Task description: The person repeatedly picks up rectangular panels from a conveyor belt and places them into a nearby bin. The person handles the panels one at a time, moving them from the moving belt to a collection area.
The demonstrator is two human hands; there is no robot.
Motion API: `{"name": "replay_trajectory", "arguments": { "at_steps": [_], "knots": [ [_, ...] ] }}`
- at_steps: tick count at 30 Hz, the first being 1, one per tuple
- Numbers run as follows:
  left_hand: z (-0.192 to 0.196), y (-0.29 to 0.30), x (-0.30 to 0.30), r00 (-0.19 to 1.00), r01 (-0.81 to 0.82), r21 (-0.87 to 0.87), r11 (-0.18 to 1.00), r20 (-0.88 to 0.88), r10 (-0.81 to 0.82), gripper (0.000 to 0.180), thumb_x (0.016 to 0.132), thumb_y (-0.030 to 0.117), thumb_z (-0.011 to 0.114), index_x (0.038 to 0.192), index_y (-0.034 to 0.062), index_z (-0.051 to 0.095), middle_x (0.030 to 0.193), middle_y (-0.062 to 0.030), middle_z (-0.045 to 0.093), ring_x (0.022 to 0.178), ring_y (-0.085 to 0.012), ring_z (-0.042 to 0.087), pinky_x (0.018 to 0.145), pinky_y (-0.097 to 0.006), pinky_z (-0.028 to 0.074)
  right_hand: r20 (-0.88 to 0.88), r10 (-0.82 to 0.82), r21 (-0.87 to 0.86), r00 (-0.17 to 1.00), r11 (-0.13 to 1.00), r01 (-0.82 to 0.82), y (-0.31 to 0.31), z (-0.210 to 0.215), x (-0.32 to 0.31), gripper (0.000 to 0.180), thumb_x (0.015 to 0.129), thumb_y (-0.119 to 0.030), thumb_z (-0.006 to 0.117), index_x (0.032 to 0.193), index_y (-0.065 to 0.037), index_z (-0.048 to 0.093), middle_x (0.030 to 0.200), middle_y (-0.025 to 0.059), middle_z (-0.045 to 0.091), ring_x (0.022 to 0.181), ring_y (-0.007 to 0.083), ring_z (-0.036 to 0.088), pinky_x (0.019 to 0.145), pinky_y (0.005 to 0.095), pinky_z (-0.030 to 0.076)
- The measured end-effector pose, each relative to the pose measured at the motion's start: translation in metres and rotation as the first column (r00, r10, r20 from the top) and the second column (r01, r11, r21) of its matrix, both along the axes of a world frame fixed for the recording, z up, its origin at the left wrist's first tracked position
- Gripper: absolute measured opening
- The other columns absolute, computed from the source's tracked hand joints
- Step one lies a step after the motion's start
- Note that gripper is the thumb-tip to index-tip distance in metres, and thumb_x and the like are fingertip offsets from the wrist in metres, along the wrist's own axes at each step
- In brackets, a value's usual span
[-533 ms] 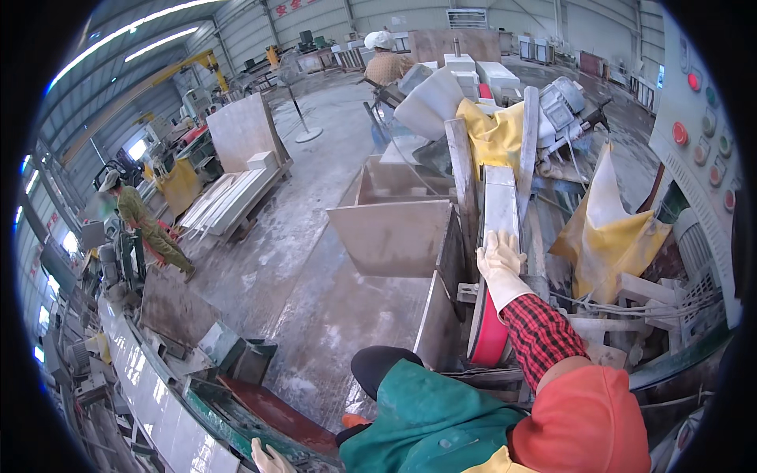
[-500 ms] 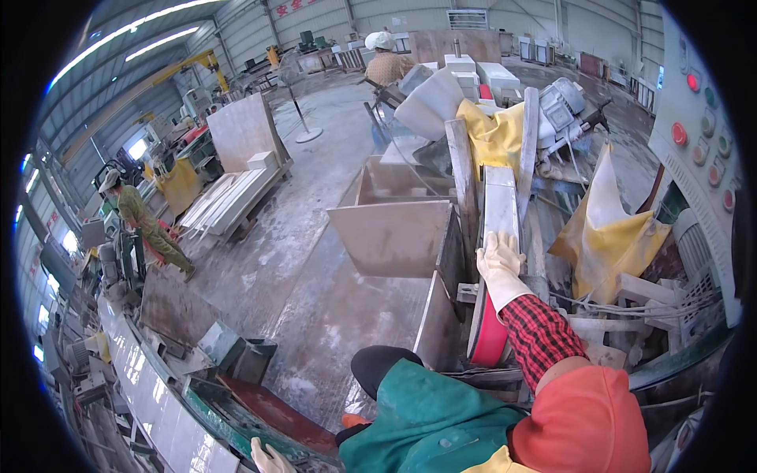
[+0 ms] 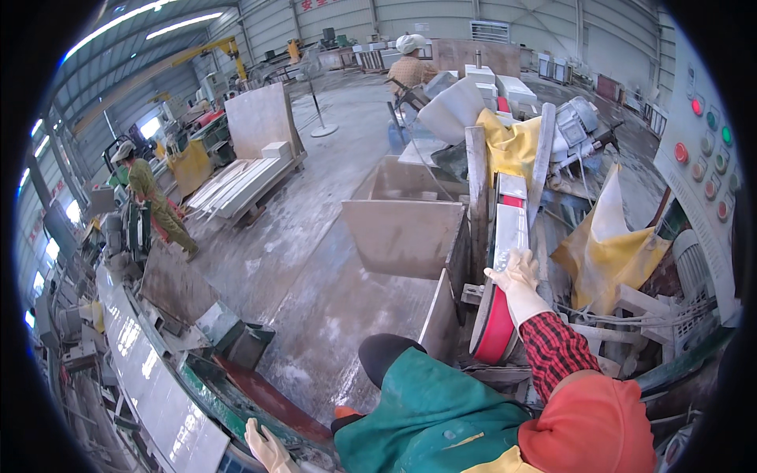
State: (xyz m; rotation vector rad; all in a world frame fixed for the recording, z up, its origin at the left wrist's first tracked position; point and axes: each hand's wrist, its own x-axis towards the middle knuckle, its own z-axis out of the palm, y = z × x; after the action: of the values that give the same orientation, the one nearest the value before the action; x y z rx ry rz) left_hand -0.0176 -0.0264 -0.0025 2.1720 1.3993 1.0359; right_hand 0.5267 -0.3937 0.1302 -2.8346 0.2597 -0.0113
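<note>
Red-rimmed saw blade guard (image 3: 498,315) under gloved right hand (image 3: 516,272).

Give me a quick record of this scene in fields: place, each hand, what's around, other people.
Place: stone workshop with grey dusty concrete floor
Right hand: pale glove, resting on upright white-and-red slab edge
Left hand: pale glove, low by the long polished stone strip; grip unclear
Nearby: beige stone box, yellow plastic sheeting, grey button panel
Others: person in green, person in white hat
</note>
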Motion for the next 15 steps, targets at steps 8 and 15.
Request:
{"name": "replay_trajectory", "arguments": {
  "at_steps": [8, 15],
  "knots": [
    [0.007, 0.003, 0.009, 0.998, 0.067, 0.098, 0.993, -0.003, -0.067, 0.025, 0.094, 0.005, 0.060, 0.118, -0.0008, 0.063, 0.117, -0.0193, 0.066, 0.111, -0.0391, 0.059, 0.100, -0.044, 0.046, 0.074, 0.065, 0.193, 0.995, 0.978, -0.078, -0.025, -0.026, 0.025, 0.095, 0.062, -0.034, 0.085, 0.147, -0.014, 0.047, 0.141, 0.0219, 0.051, 0.131, 0.0437, 0.053, 0.110, 0.0494, 0.045],
    [0.005, 0.011, 0.002, 0.885, -0.021, -0.276, 0.961, 0.441, 0.146, 0.035, 0.102, 0.016, 0.063, 0.131, -0.0022, 0.061, 0.127, -0.0139, 0.067, 0.117, -0.0212, 0.064, 0.106, -0.033, 0.047, -0.247, 0.012, 0.919, 0.969, 0.320, 0.230, -0.006, 0.034, 0.073, 0.080, 0.063, -0.021, 0.082, 0.139, -0.014, 0.057, 0.139, 0.0115, 0.060, 0.132, 0.0359, 0.050, 0.111, 0.0597, 0.033]
  ]
}}
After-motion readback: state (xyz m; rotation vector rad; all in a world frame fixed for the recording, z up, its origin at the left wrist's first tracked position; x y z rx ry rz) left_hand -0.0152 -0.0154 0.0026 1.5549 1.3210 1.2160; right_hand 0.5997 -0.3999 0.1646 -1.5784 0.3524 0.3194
